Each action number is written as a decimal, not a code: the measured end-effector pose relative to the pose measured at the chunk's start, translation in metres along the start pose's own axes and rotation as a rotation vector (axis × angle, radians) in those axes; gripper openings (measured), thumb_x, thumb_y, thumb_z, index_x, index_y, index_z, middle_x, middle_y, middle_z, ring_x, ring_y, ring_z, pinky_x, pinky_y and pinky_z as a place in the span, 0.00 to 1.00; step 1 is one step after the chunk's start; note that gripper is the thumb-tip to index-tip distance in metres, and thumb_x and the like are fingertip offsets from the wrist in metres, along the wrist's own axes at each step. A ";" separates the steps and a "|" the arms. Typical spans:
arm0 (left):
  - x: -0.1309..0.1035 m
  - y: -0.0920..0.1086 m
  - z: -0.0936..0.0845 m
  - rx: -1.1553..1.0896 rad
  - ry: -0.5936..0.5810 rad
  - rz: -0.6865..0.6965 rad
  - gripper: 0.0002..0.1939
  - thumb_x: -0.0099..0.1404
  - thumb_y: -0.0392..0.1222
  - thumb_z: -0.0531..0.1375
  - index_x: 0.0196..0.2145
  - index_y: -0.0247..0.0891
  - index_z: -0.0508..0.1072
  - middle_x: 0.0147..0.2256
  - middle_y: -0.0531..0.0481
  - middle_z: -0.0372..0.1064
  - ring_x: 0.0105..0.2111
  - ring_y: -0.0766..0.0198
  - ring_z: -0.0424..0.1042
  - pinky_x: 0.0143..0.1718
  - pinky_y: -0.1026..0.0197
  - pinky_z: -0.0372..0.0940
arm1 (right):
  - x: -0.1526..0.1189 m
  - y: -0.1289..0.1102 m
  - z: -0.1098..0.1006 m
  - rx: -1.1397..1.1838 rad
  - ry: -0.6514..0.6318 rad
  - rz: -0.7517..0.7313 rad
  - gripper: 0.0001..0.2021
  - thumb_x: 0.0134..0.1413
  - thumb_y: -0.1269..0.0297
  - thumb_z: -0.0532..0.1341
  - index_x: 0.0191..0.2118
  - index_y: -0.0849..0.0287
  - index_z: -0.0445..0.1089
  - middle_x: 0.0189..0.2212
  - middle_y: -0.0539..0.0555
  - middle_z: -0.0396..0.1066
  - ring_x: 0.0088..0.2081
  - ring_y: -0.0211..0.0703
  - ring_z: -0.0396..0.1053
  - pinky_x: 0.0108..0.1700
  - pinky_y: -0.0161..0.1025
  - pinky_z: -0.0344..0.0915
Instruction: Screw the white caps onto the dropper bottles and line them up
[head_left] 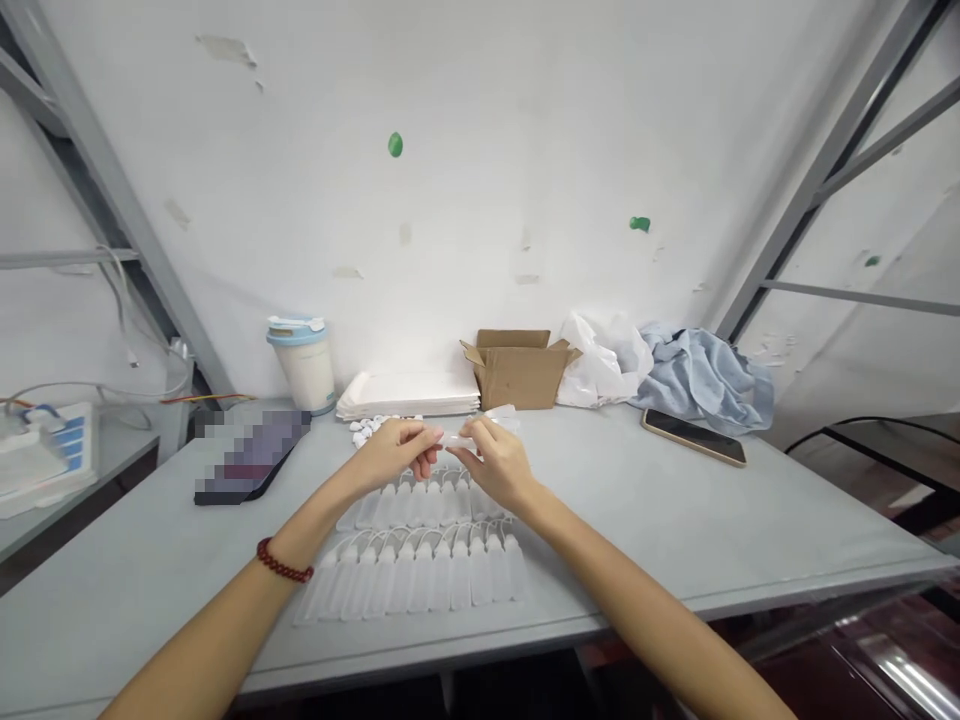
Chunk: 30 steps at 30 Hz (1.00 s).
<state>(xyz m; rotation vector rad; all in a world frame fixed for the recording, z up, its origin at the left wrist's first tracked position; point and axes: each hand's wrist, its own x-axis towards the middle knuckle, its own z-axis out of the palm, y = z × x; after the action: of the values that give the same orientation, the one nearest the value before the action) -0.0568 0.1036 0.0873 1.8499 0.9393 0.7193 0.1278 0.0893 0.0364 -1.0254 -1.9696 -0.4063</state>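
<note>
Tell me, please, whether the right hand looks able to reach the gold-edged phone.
Probably yes: nothing visible seems to stand between the right hand and the phone, though that hand holds a translucent piece.

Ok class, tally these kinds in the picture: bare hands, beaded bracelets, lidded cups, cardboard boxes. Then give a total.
Bare hands: 2 (left hand, right hand)
Beaded bracelet: 1
Lidded cup: 1
Cardboard box: 1
Total: 5

Both hands pinch close together, forearms slanting inward.
</note>
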 end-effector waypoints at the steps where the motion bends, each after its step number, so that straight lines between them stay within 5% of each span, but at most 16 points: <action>1: 0.000 0.000 0.000 -0.001 0.005 0.002 0.23 0.61 0.58 0.56 0.20 0.36 0.68 0.17 0.51 0.67 0.18 0.65 0.68 0.21 0.64 0.65 | 0.000 0.000 -0.001 0.006 -0.017 -0.007 0.08 0.60 0.61 0.58 0.33 0.58 0.63 0.29 0.55 0.72 0.26 0.40 0.67 0.29 0.34 0.60; 15: -0.008 0.008 -0.011 0.164 -0.100 0.126 0.13 0.62 0.49 0.58 0.35 0.36 0.75 0.27 0.48 0.73 0.29 0.61 0.72 0.32 0.62 0.67 | 0.005 0.000 -0.013 0.086 -0.247 0.027 0.10 0.58 0.59 0.60 0.34 0.59 0.63 0.24 0.52 0.71 0.24 0.39 0.66 0.27 0.33 0.53; 24: -0.003 0.003 -0.008 0.197 -0.054 0.107 0.14 0.64 0.49 0.56 0.30 0.35 0.73 0.23 0.52 0.70 0.25 0.66 0.70 0.28 0.65 0.64 | 0.003 0.005 -0.011 0.110 -0.152 0.002 0.11 0.60 0.56 0.57 0.35 0.60 0.65 0.29 0.55 0.74 0.25 0.39 0.68 0.28 0.34 0.58; 30: -0.001 -0.002 -0.005 -0.001 -0.046 -0.016 0.21 0.64 0.54 0.54 0.22 0.35 0.67 0.19 0.52 0.67 0.20 0.66 0.69 0.24 0.64 0.63 | 0.007 0.001 -0.012 0.139 0.014 -0.048 0.12 0.64 0.58 0.54 0.39 0.60 0.68 0.33 0.58 0.74 0.33 0.43 0.69 0.36 0.37 0.63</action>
<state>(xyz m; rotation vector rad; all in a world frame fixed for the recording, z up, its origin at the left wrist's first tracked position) -0.0619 0.1058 0.0874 1.8483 0.9226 0.6655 0.1326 0.0859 0.0488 -0.8866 -1.9838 -0.2967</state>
